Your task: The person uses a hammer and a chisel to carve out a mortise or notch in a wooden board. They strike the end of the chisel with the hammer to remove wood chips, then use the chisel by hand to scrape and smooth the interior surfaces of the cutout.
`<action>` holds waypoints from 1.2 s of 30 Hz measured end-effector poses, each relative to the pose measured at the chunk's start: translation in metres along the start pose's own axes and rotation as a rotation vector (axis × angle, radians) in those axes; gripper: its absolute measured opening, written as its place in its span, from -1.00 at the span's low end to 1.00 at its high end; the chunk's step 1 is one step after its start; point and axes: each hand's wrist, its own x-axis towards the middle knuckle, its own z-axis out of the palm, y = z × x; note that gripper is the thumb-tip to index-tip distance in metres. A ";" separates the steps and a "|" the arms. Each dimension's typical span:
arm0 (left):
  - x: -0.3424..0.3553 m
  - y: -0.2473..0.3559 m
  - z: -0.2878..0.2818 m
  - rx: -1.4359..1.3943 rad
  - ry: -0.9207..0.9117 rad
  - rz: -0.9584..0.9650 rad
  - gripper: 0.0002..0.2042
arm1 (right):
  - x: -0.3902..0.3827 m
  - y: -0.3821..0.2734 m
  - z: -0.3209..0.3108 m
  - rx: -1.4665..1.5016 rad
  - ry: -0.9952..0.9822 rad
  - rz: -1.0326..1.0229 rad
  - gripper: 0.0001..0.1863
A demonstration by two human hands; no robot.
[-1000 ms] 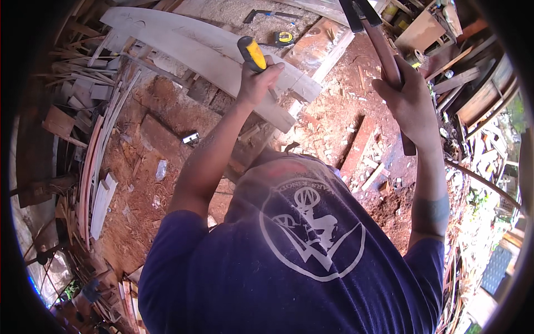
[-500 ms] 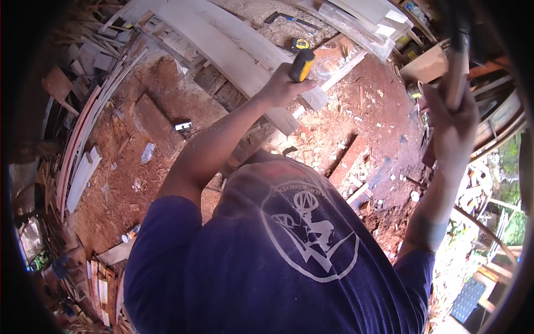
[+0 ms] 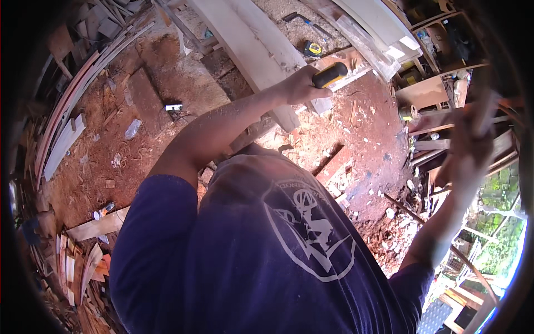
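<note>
My left hand [image 3: 297, 87] is closed round the yellow-and-black handle of what looks like a chisel [image 3: 330, 75]. Its blade is hidden from view. The hand is over the near end of a long pale wooden board [image 3: 261, 58]. Raised at the far right, my right hand [image 3: 469, 150] grips the wooden handle of a hammer [image 3: 483, 114]. Motion blurs this hand, and the hammer's head is lost in the dark rim. Beyond the left hand lies a yellow-and-black tape measure [image 3: 313, 49].
A saw with a blue part [image 3: 308, 23] lies past the tape measure. Thin wooden strips [image 3: 72, 119] curve along the left side. Wood chips litter the reddish dirt floor [image 3: 372, 111]. Cluttered shelves [image 3: 439, 50] stand at upper right. Scrap wood [image 3: 72, 261] is piled at lower left.
My right hand has swung outward to the right with the hammer. The view has shifted, and the chisel's handle now leans more to the right in my left hand.
</note>
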 end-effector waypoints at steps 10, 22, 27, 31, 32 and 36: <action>0.006 0.004 -0.003 0.057 -0.078 -0.071 -0.81 | -0.042 0.069 0.053 -0.481 -0.396 -0.260 -0.88; 0.005 -0.013 0.010 -0.061 -0.096 0.036 -0.70 | -0.052 0.064 0.070 -0.505 -0.588 0.094 -0.68; 0.010 -0.015 0.002 0.086 -0.166 -0.050 -0.77 | -0.004 0.015 -0.006 0.025 0.114 -0.012 -0.87; 0.007 -0.006 0.007 -0.166 -0.107 -0.102 -0.70 | -0.031 0.049 0.023 0.083 0.188 -0.233 -0.86; 0.011 -0.006 0.006 -0.164 -0.110 -0.097 -0.70 | -0.041 0.063 0.036 -0.161 -0.018 -0.228 -0.88; 0.009 -0.019 -0.004 -0.095 -0.069 0.029 -0.70 | -0.051 0.069 0.068 -0.456 -0.439 -0.063 -0.88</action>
